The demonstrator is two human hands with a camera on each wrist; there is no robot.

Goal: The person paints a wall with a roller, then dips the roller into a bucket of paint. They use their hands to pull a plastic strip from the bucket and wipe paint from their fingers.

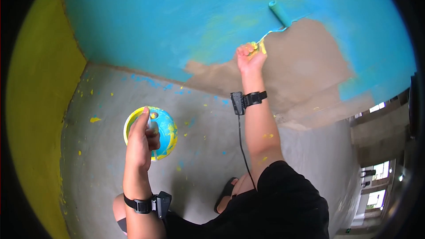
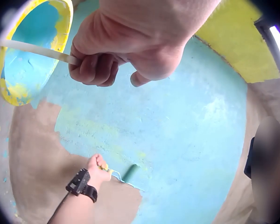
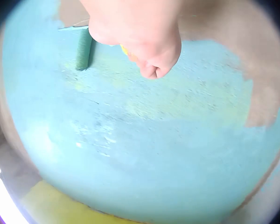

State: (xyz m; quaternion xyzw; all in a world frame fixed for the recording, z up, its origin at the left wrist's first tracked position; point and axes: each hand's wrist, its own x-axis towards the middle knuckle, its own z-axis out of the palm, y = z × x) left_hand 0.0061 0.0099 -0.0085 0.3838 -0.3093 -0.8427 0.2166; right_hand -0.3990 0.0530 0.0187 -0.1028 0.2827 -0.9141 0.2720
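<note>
My right hand (image 1: 251, 59) grips the yellow handle of a paint roller (image 1: 280, 14). The roller's blue-green sleeve lies against the wall (image 1: 177, 22), beside the bare brown patch (image 1: 310, 57). In the right wrist view the fingers are curled, and the sleeve shows to the left of the hand. My left hand (image 1: 139, 146) holds a paint bucket (image 1: 173, 144) by its pale handle (image 2: 37, 50). Yellow and blue paint smears coat the bucket's rim and inner wall. The left wrist view shows several fingers curled round the handle.
A yellow wall (image 1: 40, 71) meets the blue one at the left corner. The grey floor (image 1: 102, 168) is spotted with yellow and blue paint. My sandalled foot (image 1: 225, 199) stands below. Bright windows (image 1: 378, 186) show far right. A cable (image 1: 241, 150) hangs from the right wrist camera.
</note>
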